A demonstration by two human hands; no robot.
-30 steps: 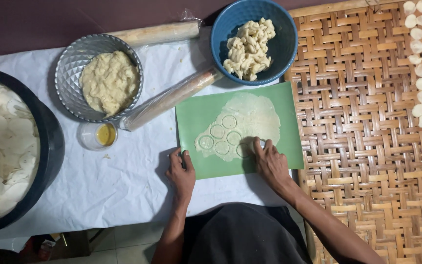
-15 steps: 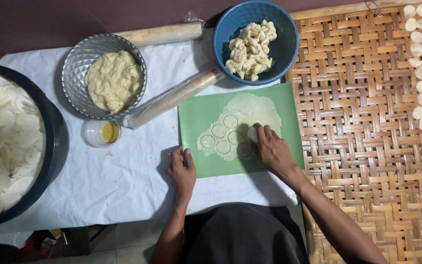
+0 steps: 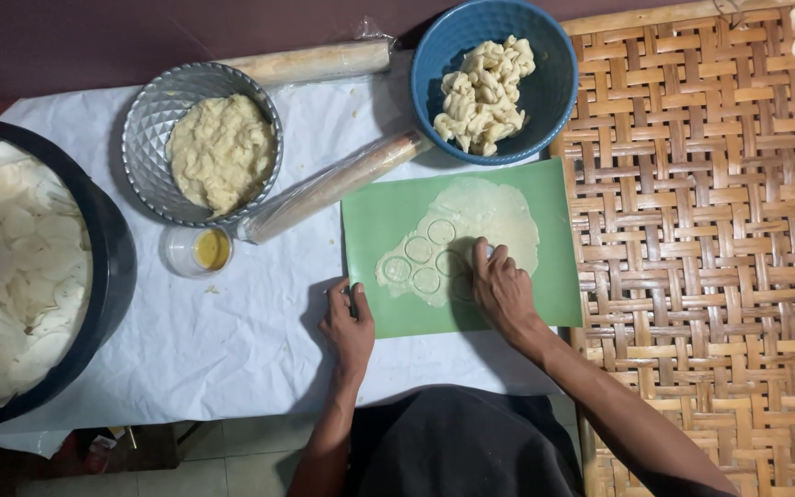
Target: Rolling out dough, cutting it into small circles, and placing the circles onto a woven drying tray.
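Two hands are working at a green rectangular mat (image 3: 545,198) bearing a thin, pale sheet of rolled dough (image 3: 485,221) marked with cut circles. The right hand (image 3: 501,287) is pressing down on the sheet's near edge, fingers curled; what they grip is hidden. The left hand (image 3: 348,320) is lying flat, pinning the mat's near-left corner, with bare white cloth (image 3: 213,340) lying beside it.

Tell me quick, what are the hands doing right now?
Left hand flat on green mat corner. Right hand pressing on the dough sheet, circles cut beside it. Nothing blocking.
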